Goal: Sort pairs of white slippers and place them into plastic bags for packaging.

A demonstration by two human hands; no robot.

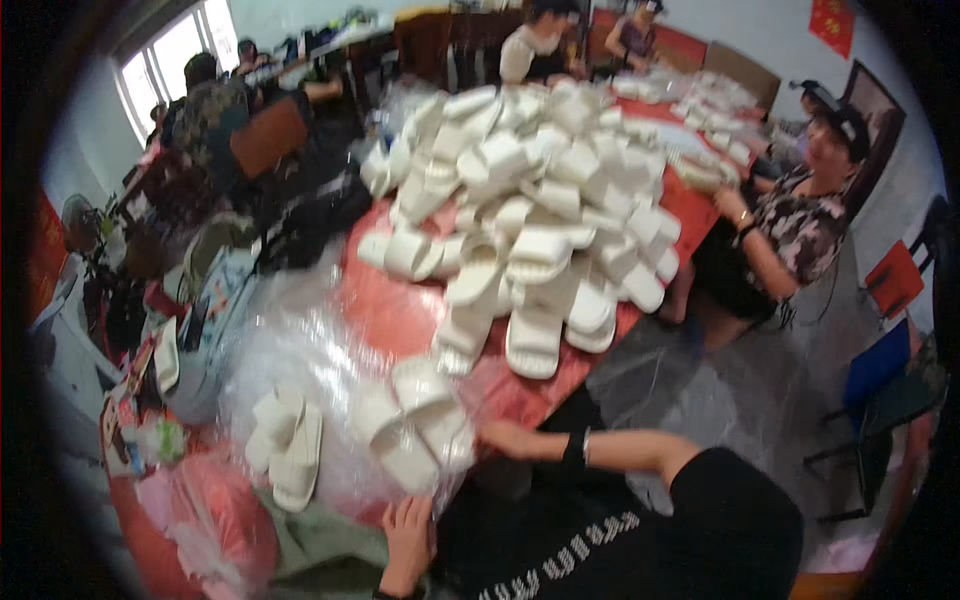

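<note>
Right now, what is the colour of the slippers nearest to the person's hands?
Those slippers are plain off-white, best seen in the head view.

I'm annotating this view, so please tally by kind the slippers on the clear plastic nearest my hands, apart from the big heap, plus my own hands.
White open-toed slippers with broad straps: 4 (2 in the left group, 2 in the right group)
Bare hands: 2 (left hand, right hand)
Total: 6

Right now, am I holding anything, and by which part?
Can't tell: your left hand and right hand are near slippers, but any grip is unclear.
</note>
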